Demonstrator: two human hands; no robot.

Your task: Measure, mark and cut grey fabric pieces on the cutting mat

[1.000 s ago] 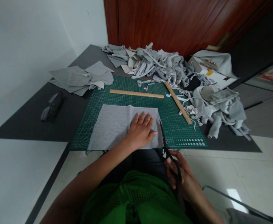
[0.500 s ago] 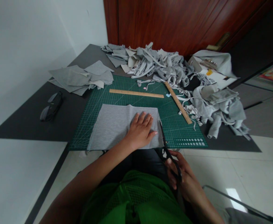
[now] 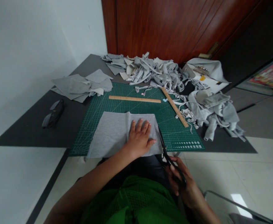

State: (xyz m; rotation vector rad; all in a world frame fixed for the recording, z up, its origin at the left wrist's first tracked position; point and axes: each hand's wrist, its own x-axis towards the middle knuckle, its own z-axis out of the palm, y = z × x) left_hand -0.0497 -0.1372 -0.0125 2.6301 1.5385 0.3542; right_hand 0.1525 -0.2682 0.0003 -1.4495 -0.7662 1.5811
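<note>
A grey rectangle of fabric (image 3: 110, 132) lies flat on the green cutting mat (image 3: 176, 130). My left hand (image 3: 138, 138) presses down on its right part, fingers spread. My right hand (image 3: 180, 180) grips black scissors (image 3: 165, 151) just off the mat's near edge. The blades run along the fabric's right edge, right next to my left thumb.
Two wooden rulers (image 3: 134, 99) (image 3: 174, 106) lie on the mat behind the fabric. Heaps of grey fabric scraps (image 3: 164, 73) fill the back and right of the dark table. Cut grey pieces (image 3: 80, 84) and dark glasses (image 3: 53, 113) lie at the left. A wooden door (image 3: 164, 28) stands behind.
The view has tilted, so everything sits a little lower in the frame. My hands, the fabric and the scissors keep nearly the same positions on the mat.
</note>
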